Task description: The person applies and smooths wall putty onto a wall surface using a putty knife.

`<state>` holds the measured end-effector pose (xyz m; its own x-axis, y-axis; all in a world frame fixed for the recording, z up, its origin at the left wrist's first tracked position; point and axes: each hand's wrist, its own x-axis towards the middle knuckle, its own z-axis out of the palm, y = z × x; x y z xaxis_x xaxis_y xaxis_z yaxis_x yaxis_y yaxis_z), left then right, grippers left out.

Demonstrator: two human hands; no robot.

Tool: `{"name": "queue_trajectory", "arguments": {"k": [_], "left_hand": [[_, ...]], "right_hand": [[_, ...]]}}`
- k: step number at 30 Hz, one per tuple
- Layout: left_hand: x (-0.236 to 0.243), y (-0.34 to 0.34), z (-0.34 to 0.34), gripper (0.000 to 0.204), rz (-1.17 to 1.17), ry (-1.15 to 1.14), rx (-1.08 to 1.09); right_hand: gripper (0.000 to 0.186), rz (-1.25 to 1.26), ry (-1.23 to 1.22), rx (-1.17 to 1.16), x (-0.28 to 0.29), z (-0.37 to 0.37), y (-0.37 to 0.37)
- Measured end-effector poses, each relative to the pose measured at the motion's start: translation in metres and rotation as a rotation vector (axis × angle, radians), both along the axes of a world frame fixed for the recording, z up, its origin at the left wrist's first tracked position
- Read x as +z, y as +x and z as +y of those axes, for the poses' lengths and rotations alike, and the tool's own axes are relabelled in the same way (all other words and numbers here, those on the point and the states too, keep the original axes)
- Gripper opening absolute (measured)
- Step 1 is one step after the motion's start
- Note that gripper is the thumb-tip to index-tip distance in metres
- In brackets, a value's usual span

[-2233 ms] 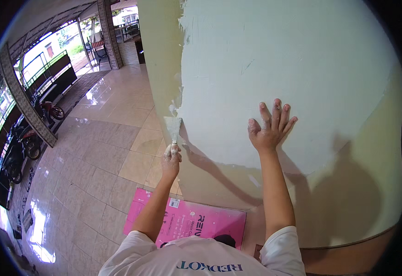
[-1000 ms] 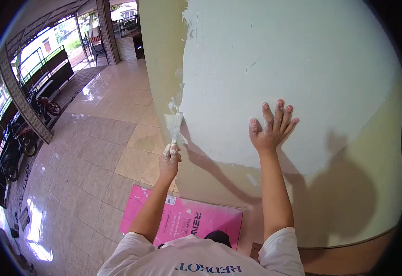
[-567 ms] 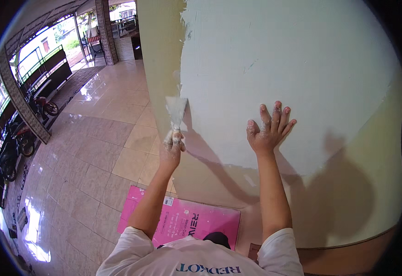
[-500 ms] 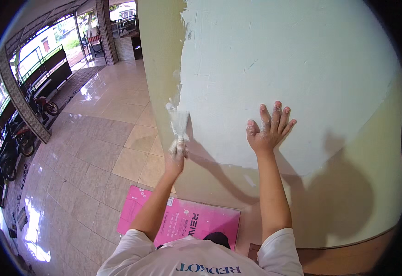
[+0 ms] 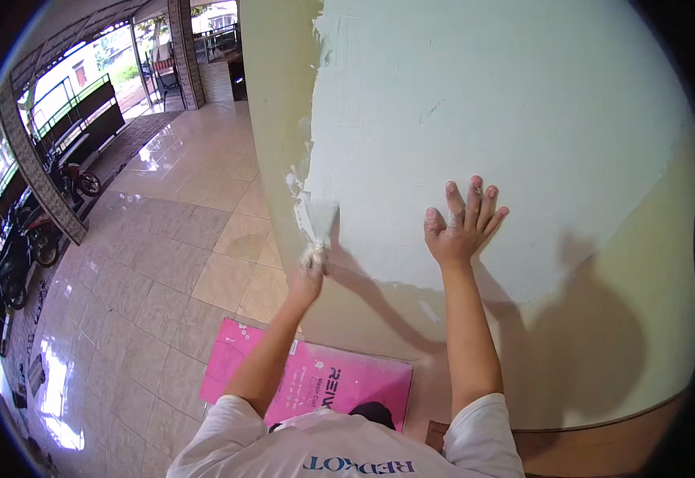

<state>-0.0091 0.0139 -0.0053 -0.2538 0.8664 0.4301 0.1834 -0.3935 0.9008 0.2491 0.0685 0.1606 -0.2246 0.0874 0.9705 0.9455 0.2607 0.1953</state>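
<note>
My left hand (image 5: 311, 269) is closed around the handle of a putty knife (image 5: 321, 218), its wide blade up against the wall at the ragged left edge of the white filler (image 5: 395, 143). White paste smears the knife and the fingers. To the right, my right hand (image 5: 460, 229) rests with spread fingers on the white-coated part of the wall, holding nothing. Traces of dried paste show on its thumb and fingers. Bare yellowish-green wall (image 5: 276, 88) borders the coating on the left and below.
A flattened pink cardboard sheet (image 5: 316, 382) lies on the tiled floor (image 5: 156, 279) by the wall's foot. At the far left stand parked motorcycles (image 5: 33, 247), a pillar (image 5: 41, 167) and a dark gate (image 5: 85, 127). My shadow falls on the lower right wall.
The putty knife has moved slightly right and down, and its blade has turned, tilting further right. My left hand has turned with it. The right hand stays nearly in place.
</note>
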Motion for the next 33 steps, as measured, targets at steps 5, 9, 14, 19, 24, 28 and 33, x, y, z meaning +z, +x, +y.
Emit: {"name": "queue_trajectory", "arguments": {"k": [5,9,14,19,24,28,33], "left_hand": [[0.005,0.016,-0.018,0.041,-0.035,-0.197,0.020],[0.107,-0.008,-0.008,0.043,-0.021,-0.064,0.009],[0.086,0.000,-0.003,0.046,0.043,-0.074,0.000],[-0.089,0.019,-0.034,0.047,0.191,-0.334,0.048],[-0.018,0.040,-0.022,0.049,0.201,-0.342,-0.023],[0.016,0.035,-0.013,0.048,0.221,-0.295,-0.019],[-0.083,0.043,-0.031,0.050,0.211,-0.339,-0.049]], "right_hand": [[0.047,-0.016,-0.024,-0.008,-0.011,0.003,0.004],[0.048,0.012,-0.031,0.023,-0.009,0.002,0.004],[0.052,0.029,-0.065,0.053,-0.011,0.004,0.009],[0.058,-0.002,-0.124,0.106,-0.010,0.002,-0.002],[0.058,-0.040,-0.158,0.113,-0.015,-0.002,0.018],[0.056,-0.052,-0.272,0.155,-0.008,-0.012,0.023],[0.055,-0.065,-0.215,0.194,0.021,-0.014,0.049]]}}
